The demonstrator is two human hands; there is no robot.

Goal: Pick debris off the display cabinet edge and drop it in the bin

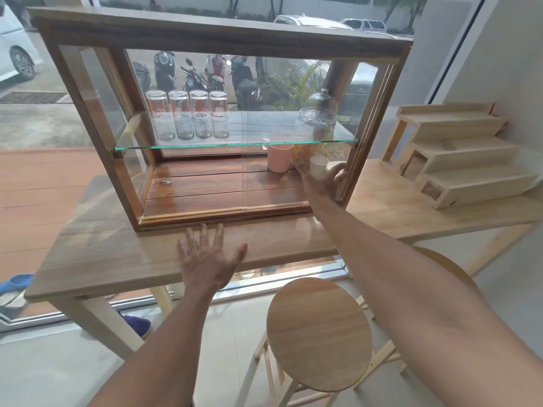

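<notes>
A wooden display cabinet [88, 118] with glass panes stands on a wooden table [97, 254]. My left hand [207, 259] lies flat on the table with fingers spread, just in front of the cabinet's bottom front rail [194, 215]. My right hand [323, 182] reaches into the cabinet's lower right corner, fingers spread beside the right frame post, close to a pink mug [279, 158] and a small white cup [318, 165]. Whether it holds any debris I cannot see. No bin is in view.
Several upturned drinking glasses [186, 114] and a glass jar [318, 116] stand on the glass shelf [235, 143]. A stepped wooden riser [458, 154] sits on the table at the right. A round wooden stool [318, 333] stands below my right arm.
</notes>
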